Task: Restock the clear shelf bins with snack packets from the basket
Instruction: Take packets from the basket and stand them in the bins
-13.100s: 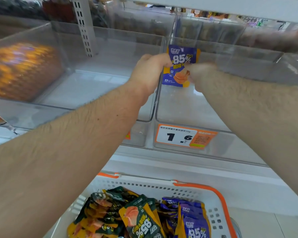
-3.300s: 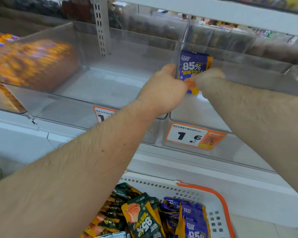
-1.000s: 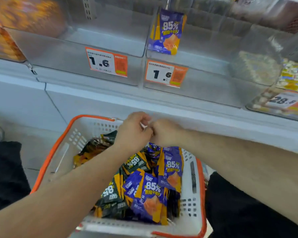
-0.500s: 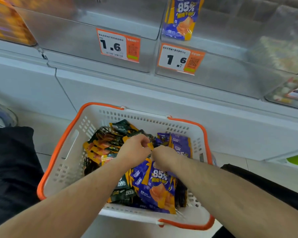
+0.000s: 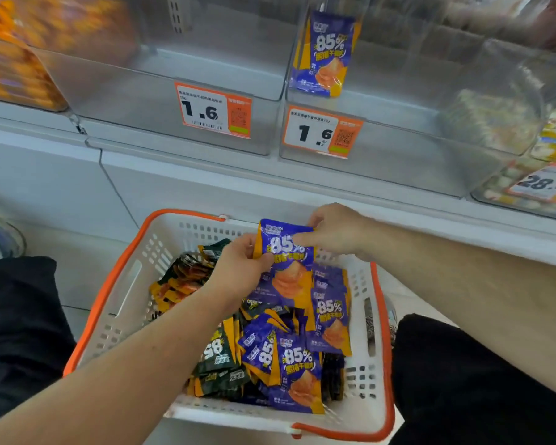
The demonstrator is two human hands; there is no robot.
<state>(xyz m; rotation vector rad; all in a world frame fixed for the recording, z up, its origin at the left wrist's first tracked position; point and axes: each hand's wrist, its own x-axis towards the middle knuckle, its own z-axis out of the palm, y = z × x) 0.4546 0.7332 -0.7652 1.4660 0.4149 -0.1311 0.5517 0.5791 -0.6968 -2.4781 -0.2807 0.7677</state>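
Observation:
A purple and orange "85%" snack packet is held upright above the white basket with the orange rim. My left hand grips its left edge and my right hand pinches its top right corner. The basket holds several purple packets on the right and dark green packets on the left. Above, a clear shelf bin with a 1.6 price tag has purple packets standing against its left wall. The clear bin to its left shows no packets.
Bins of orange snacks stand at the far left, and bins of pale wrapped sweets at the right with a 28.8 tag. The white shelf base runs behind the basket. My dark-trousered knees flank the basket.
Both hands came down from the shelf bin into the basket. They have since lifted one purple packet out of the pile and raised it above the basket.

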